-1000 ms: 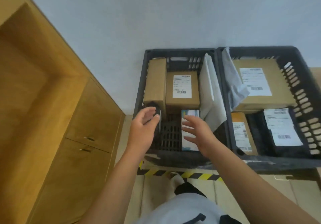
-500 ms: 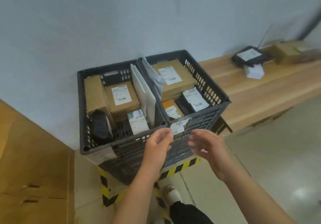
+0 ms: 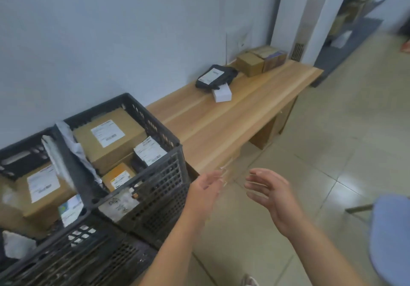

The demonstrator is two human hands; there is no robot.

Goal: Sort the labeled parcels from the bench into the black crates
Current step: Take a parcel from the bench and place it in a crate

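Both hands have come out of the crates since a second ago, and the view has swung over toward the bench (image 3: 221, 130). Right now the left hand (image 3: 207, 184) and right hand (image 3: 269, 191) hang in the air just past the near crate (image 3: 159, 188), each grip spread and loose, holding nothing. That crate and the second crate (image 3: 93, 248) beside it already hold a bunch of labeled boxes. What's left sits at the far end of the bench, well apart from the hands: a black pouch (image 3: 216, 76) with a white box (image 3: 221, 94) touching it, plus two brown boxes (image 3: 249, 63) by the wall. Looks like the between-parcels bit to me, so next up is probably stepping along the bench and grabbing the pouch or the white box, since they're closest.
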